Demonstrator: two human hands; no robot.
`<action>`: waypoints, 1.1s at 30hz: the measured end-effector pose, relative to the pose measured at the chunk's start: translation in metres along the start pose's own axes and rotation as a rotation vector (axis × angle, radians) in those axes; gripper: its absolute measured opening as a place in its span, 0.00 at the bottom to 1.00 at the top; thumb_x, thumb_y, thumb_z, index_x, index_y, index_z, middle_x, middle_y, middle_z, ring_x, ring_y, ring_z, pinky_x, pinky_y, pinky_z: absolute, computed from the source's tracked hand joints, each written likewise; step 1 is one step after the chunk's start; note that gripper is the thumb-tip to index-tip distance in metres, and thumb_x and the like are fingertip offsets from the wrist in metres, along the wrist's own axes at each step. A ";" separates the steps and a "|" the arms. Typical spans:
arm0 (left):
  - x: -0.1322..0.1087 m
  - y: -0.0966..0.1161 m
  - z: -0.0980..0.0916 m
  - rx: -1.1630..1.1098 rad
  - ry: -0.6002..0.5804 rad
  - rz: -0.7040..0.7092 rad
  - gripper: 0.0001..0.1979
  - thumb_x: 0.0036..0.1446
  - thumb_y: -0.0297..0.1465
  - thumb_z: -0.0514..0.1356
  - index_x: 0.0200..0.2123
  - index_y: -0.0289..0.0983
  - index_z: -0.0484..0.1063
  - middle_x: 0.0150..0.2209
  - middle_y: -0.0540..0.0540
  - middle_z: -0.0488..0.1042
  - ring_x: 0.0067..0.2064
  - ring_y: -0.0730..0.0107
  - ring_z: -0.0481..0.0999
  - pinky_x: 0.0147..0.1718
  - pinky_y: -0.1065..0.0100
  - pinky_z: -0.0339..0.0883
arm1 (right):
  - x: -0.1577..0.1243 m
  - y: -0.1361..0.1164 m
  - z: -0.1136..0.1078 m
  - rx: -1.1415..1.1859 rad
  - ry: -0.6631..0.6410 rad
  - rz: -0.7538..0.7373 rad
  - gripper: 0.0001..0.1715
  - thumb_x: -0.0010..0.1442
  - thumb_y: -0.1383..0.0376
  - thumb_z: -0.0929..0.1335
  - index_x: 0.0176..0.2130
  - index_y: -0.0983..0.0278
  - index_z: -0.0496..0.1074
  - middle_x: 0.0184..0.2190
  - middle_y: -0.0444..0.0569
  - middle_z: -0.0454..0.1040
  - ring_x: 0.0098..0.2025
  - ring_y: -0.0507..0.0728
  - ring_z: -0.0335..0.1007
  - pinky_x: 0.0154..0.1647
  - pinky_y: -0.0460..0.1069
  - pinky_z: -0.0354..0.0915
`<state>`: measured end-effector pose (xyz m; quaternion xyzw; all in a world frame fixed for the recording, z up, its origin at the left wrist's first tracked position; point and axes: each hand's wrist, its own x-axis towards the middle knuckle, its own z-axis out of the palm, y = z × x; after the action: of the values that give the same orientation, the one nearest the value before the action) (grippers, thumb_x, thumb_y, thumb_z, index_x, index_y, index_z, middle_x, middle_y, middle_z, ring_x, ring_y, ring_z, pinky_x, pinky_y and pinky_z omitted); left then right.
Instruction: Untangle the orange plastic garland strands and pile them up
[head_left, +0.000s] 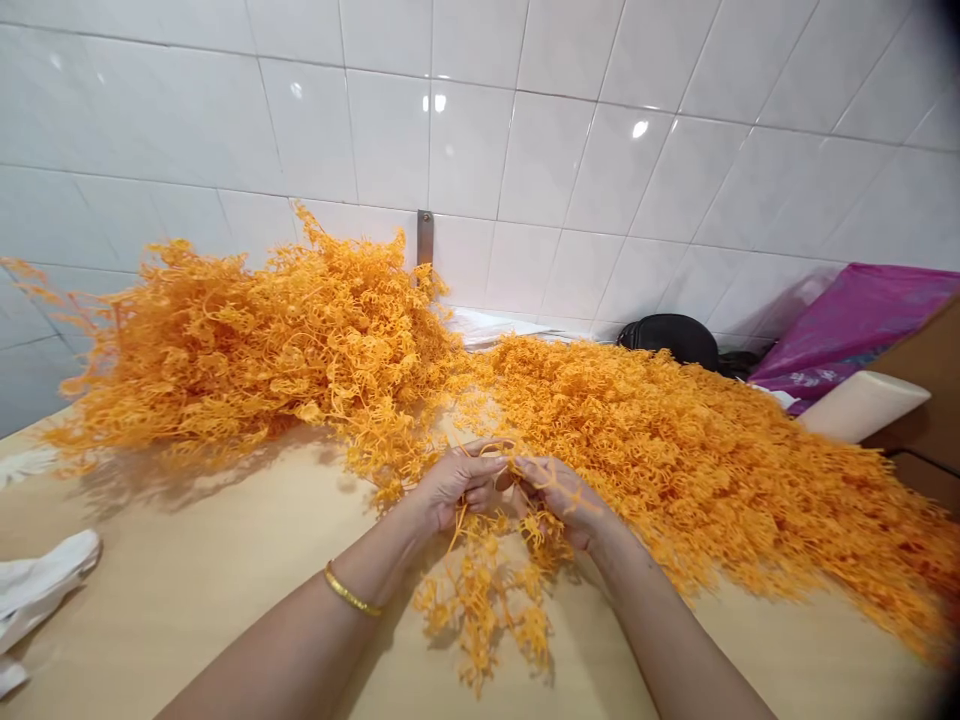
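Note:
Near the middle of the table, my left hand point(457, 485) pinches the thin stem of an orange artificial flower sprig point(480, 590). Close by on the right, my right hand point(559, 495) has its fingers closed on the same sprig's stem, and the two hands' fingertips almost meet. Small spidery orange blossoms hang below both hands toward the table's near side. A gold bangle point(351, 592) circles my left wrist. Behind the left hand rises a tall heap of orange sprigs point(262, 350). Another, flatter heap point(712, 460) spreads beside my right hand.
The beige table point(225, 560) backs onto a white tiled wall point(562, 150) with a metal bracket point(425, 240). White cloth point(49, 580) lies at the left. A black rounded item point(671, 340), a purple bag point(855, 325) and a cream roll point(866, 405) sit at the back right.

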<state>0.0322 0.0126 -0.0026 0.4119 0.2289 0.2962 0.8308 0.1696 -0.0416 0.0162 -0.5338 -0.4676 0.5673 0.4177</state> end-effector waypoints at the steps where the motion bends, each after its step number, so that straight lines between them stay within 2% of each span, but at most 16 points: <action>1: 0.001 -0.001 0.001 0.005 0.024 0.012 0.12 0.43 0.29 0.61 0.34 0.34 0.66 0.10 0.60 0.51 0.12 0.86 0.46 0.12 0.79 0.39 | 0.001 0.002 0.001 -0.001 -0.014 0.019 0.17 0.50 0.53 0.63 0.24 0.64 0.65 0.11 0.42 0.62 0.13 0.47 0.52 0.10 0.41 0.46; 6: 0.005 -0.003 0.005 -0.154 0.235 0.091 0.13 0.38 0.26 0.63 0.26 0.35 0.60 0.13 0.58 0.54 0.14 0.85 0.53 0.13 0.79 0.45 | 0.004 0.005 0.000 0.039 0.071 0.065 0.14 0.50 0.55 0.63 0.25 0.64 0.65 0.18 0.42 0.64 0.15 0.47 0.56 0.13 0.43 0.52; 8: 0.006 -0.002 0.005 -0.204 0.291 0.101 0.14 0.37 0.25 0.64 0.26 0.35 0.59 0.14 0.58 0.55 0.15 0.85 0.54 0.13 0.79 0.44 | 0.004 0.002 -0.004 0.014 0.110 0.021 0.16 0.51 0.54 0.63 0.26 0.64 0.66 0.21 0.43 0.66 0.18 0.48 0.59 0.17 0.44 0.56; 11: 0.007 -0.002 0.004 -0.208 0.298 0.105 0.13 0.38 0.26 0.63 0.25 0.35 0.60 0.15 0.58 0.55 0.15 0.85 0.54 0.13 0.79 0.44 | 0.003 -0.002 -0.006 -0.020 0.134 -0.138 0.15 0.48 0.54 0.66 0.27 0.65 0.68 0.24 0.45 0.68 0.27 0.50 0.64 0.30 0.45 0.59; 13: 0.007 -0.003 0.004 -0.192 0.274 0.100 0.12 0.39 0.26 0.63 0.25 0.34 0.60 0.15 0.57 0.55 0.14 0.85 0.54 0.13 0.79 0.44 | 0.004 -0.002 -0.005 -0.020 0.113 -0.184 0.15 0.45 0.57 0.69 0.30 0.65 0.69 0.27 0.44 0.68 0.30 0.50 0.63 0.34 0.46 0.58; 15: 0.006 -0.003 0.004 -0.185 0.236 0.086 0.11 0.39 0.25 0.63 0.24 0.33 0.61 0.15 0.56 0.57 0.15 0.86 0.54 0.13 0.79 0.45 | 0.007 0.002 -0.001 0.006 0.104 -0.214 0.15 0.43 0.59 0.70 0.32 0.64 0.69 0.27 0.43 0.68 0.29 0.49 0.62 0.32 0.45 0.57; 17: 0.006 -0.004 0.004 -0.197 0.202 0.066 0.10 0.39 0.24 0.62 0.24 0.33 0.61 0.16 0.55 0.58 0.15 0.85 0.55 0.13 0.79 0.47 | 0.011 0.008 0.002 0.023 0.120 -0.282 0.12 0.44 0.60 0.69 0.28 0.65 0.68 0.24 0.41 0.66 0.26 0.48 0.60 0.28 0.44 0.56; 20: 0.006 -0.005 0.004 -0.242 0.209 0.033 0.08 0.41 0.23 0.61 0.24 0.33 0.62 0.15 0.55 0.58 0.15 0.85 0.57 0.14 0.79 0.49 | 0.018 0.016 0.006 0.036 0.224 -0.363 0.11 0.46 0.60 0.68 0.23 0.65 0.65 0.20 0.40 0.63 0.24 0.48 0.58 0.27 0.44 0.56; 24: 0.008 -0.006 0.000 -0.311 0.245 0.044 0.07 0.43 0.23 0.60 0.25 0.33 0.62 0.17 0.54 0.61 0.16 0.83 0.59 0.15 0.78 0.54 | 0.022 0.019 0.011 0.064 0.293 -0.397 0.11 0.48 0.59 0.66 0.23 0.64 0.64 0.19 0.40 0.62 0.23 0.48 0.57 0.25 0.44 0.56; 29: 0.008 -0.005 -0.001 -0.284 0.232 0.051 0.04 0.48 0.25 0.56 0.26 0.33 0.62 0.17 0.52 0.65 0.15 0.82 0.60 0.12 0.79 0.52 | 0.023 0.016 0.008 0.063 0.467 -0.424 0.10 0.48 0.62 0.65 0.22 0.63 0.60 0.17 0.38 0.57 0.19 0.47 0.53 0.21 0.43 0.51; 31: 0.007 -0.005 0.000 -0.197 0.236 0.021 0.04 0.50 0.26 0.55 0.25 0.33 0.61 0.15 0.51 0.64 0.14 0.80 0.62 0.11 0.79 0.53 | 0.024 0.016 0.006 0.067 0.457 -0.422 0.11 0.48 0.61 0.65 0.21 0.63 0.60 0.16 0.37 0.57 0.19 0.47 0.54 0.20 0.43 0.49; 33: 0.006 -0.005 0.001 -0.151 0.222 -0.006 0.04 0.51 0.27 0.54 0.26 0.33 0.62 0.17 0.49 0.67 0.17 0.77 0.67 0.14 0.77 0.58 | 0.024 0.017 0.005 0.049 0.412 -0.428 0.13 0.48 0.60 0.66 0.20 0.63 0.59 0.16 0.38 0.56 0.20 0.48 0.55 0.20 0.44 0.49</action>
<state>0.0387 0.0140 -0.0074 0.3123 0.2978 0.3537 0.8298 0.1633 -0.0222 -0.0055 -0.5169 -0.4611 0.3573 0.6265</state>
